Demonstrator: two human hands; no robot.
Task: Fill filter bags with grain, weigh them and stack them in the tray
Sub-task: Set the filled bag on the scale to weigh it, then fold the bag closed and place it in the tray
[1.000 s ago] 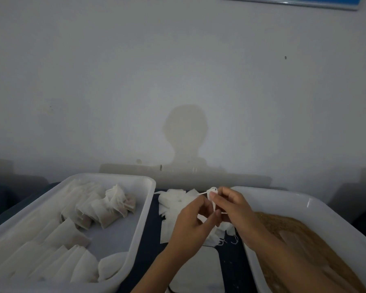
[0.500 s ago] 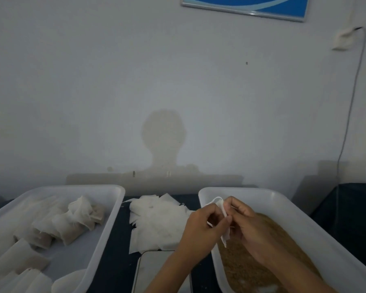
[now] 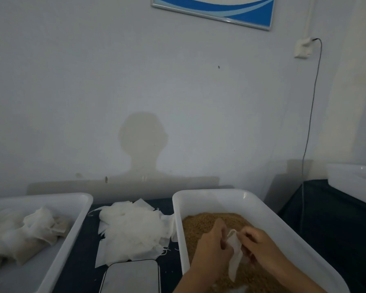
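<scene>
At the near edge of the dark table (image 3: 80, 250), between the two white tubs, lies a flat scale (image 3: 131, 277) with a pale glossy top, cut off by the bottom of the view. Just beyond and to its right, both hands work over the grain tub (image 3: 283, 225): the left hand (image 3: 212, 246) and the right hand (image 3: 260, 245) each have fingers curled onto the top of one white filter bag (image 3: 235, 253), pinching its mouth from either side, while the rest of the bag hangs down limp above the brown grain (image 3: 201, 224). Whether the bag touches the grain cannot be told. Behind the scale, a loose heap of empty filter bags (image 3: 131, 227) is spread on the table, its right side touching the grain tub's wall. Along the table's left edge stands the tray (image 3: 72, 220), holding filled bags (image 3: 34, 231) piled against one another. Farther right, another white tub (image 3: 351, 178) rests on a dark surface. On the wall (image 3: 93, 81) behind hang a blue framed picture (image 3: 216, 7) and a socket (image 3: 302, 48) with a cable (image 3: 311, 115) running down.
</scene>
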